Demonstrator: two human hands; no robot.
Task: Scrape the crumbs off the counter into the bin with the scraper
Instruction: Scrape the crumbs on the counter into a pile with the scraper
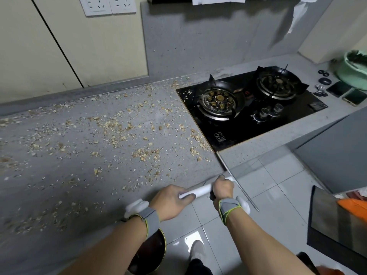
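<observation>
Gripping one scraper [204, 190], two hands [198, 195]

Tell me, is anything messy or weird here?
Yes. Crumbs are spilled all over the grey counter, and a few lie on the black gas hob by its left burner.

Two bare hands, left [170, 199] and right [223, 187], each wrist with one grey strap. One white-handled metal scraper [200, 190]. One black glass gas hob [250, 110] with two burners and two silver knobs. Two white wall sockets [108, 4]. Two dark phones [346, 92]. One green bowl [351, 70]. Crumbs [111, 132] across grey speckled worktop [49, 185]: too many to count.
</observation>
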